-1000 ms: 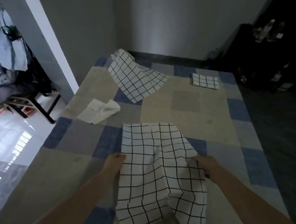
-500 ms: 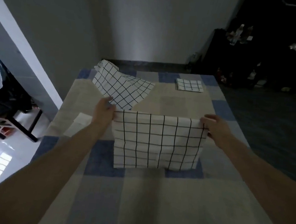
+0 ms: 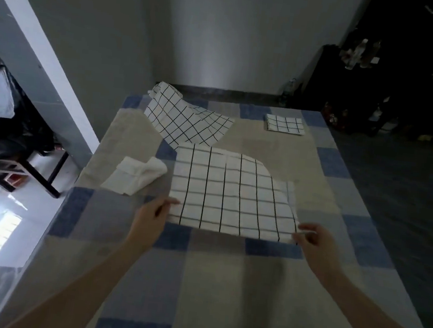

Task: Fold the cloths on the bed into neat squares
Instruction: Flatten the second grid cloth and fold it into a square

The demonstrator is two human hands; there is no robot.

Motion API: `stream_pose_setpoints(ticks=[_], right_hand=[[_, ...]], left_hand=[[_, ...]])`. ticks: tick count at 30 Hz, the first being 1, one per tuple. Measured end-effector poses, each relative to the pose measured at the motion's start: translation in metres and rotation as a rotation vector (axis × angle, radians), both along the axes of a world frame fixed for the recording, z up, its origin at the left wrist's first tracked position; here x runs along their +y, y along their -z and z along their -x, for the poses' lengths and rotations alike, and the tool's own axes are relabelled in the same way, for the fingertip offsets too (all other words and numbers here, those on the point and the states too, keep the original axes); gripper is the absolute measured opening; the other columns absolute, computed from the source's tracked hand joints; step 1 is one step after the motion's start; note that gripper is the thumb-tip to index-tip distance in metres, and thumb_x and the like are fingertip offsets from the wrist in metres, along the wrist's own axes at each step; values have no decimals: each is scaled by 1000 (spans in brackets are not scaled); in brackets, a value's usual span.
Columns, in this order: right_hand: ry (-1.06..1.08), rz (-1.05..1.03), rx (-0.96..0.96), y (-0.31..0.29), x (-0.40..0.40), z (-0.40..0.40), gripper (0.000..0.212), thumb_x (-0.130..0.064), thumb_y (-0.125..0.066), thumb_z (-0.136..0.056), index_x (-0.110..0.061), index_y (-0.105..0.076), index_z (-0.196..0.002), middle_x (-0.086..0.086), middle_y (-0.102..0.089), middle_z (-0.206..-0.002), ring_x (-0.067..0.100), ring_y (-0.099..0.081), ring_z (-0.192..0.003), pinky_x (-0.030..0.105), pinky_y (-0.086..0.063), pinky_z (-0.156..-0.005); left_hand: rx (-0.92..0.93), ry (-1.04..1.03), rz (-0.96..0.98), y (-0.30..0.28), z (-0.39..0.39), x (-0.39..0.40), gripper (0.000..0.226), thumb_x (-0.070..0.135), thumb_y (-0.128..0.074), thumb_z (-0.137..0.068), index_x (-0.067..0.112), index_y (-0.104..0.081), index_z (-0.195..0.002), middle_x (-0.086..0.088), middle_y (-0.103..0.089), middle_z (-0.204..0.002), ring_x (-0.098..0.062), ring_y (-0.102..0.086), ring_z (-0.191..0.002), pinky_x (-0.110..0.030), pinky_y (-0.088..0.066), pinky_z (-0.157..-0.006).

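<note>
Left hand (image 3: 152,217) pinched the near-left corner of the checked cloth (image 3: 229,194) and right hand (image 3: 314,239) pinched the near-right, probably to line up the edges for a fold. The cloth lay mid-bed, its 1 o'clock corner curled over (not flat). Patchwork bedspread (image 3: 224,285) in blue, grey and beige; an unfolded checked cloth (image 3: 188,119) at 11 o'clock, a folded square (image 3: 285,124) at 1, a white cloth (image 3: 135,175) at 10. Dim room, grey wall.
</note>
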State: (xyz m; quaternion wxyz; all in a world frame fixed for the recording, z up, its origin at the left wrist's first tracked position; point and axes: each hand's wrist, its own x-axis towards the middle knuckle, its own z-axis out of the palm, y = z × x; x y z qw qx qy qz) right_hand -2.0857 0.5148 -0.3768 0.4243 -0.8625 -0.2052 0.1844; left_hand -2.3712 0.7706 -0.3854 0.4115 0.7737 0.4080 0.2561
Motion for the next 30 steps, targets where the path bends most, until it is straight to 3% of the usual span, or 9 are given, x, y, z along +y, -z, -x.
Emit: stream_pose_setpoints(ticks=[3,7,10,13,18,23,26,28,30], right_hand=[[-6,137,84,36,-22,15,24,-10,-75,-78,-14,-61,-97,2,-67,-75,18,-63,-71,23,-42,-58],[-18,290,68,58,-36,34,25,-6,-71,-80,-19,-54,-95,-9,-59,-73,25,-59,-78,28,-37,-62],[-20,321,-27,67,-39,45,23,-5,-68,-81,-12,-55,-99,7,-62,-83,32,-61,-86,31,-39,-68],[-81,380,-179,75,-34,45,45,-2,-71,-75,-1,-53,-116,24,-53,-106,39,-50,-95,41,-42,-77],[-208,248,-311,60,27,38,41,-3,-65,-82,-8,-52,-121,15,-46,-118,34,-51,-102,39,-46,-83],[-85,378,13,66,85,11,56,-34,-61,-87,-9,-39,-131,17,-49,-123,33,-56,-102,46,-52,-83],[-162,517,82,68,96,2,52,-62,-57,-73,-20,-51,-103,4,-58,-98,25,-60,-89,42,-53,-82],[-207,534,-7,70,100,0,42,-67,-52,-68,-25,-50,-73,0,-53,-85,20,-55,-78,36,-51,-78],[-237,457,4,65,105,0,42,-67,-51,-71,-26,-43,-63,-2,-47,-71,17,-50,-66,28,-44,-65]], left_hand=[[217,105,92,48,28,-21,32,17,-47,-101,42,-64,-93,11,-65,-72,-12,-57,-54,-35,-45,-51],[335,158,83,67,46,-44,34,14,-45,-100,46,-57,-94,9,-63,-91,-6,-58,-68,-31,-50,-65],[396,152,3,74,46,-48,29,12,-50,-96,40,-56,-96,14,-51,-95,-4,-55,-76,-22,-48,-67],[469,86,-126,75,34,-50,20,11,-58,-88,29,-59,-96,15,-35,-91,-5,-47,-74,-17,-38,-61],[461,196,-214,68,-19,-57,23,20,-58,-89,31,-55,-108,11,-37,-122,-11,-37,-116,-31,-36,-96],[536,282,-109,66,-66,-61,45,34,-50,-96,31,-37,-139,9,-7,-157,-15,-6,-143,-37,-15,-116],[669,373,-105,82,-73,-58,64,55,-42,-95,34,-17,-150,11,12,-160,-15,15,-146,-40,1,-120],[752,416,-160,94,-72,-56,74,68,-32,-90,37,-4,-152,11,22,-158,-13,23,-144,-40,5,-120],[766,422,-224,103,-68,-54,78,74,-25,-87,39,1,-151,12,24,-156,-12,26,-143,-39,7,-119]])
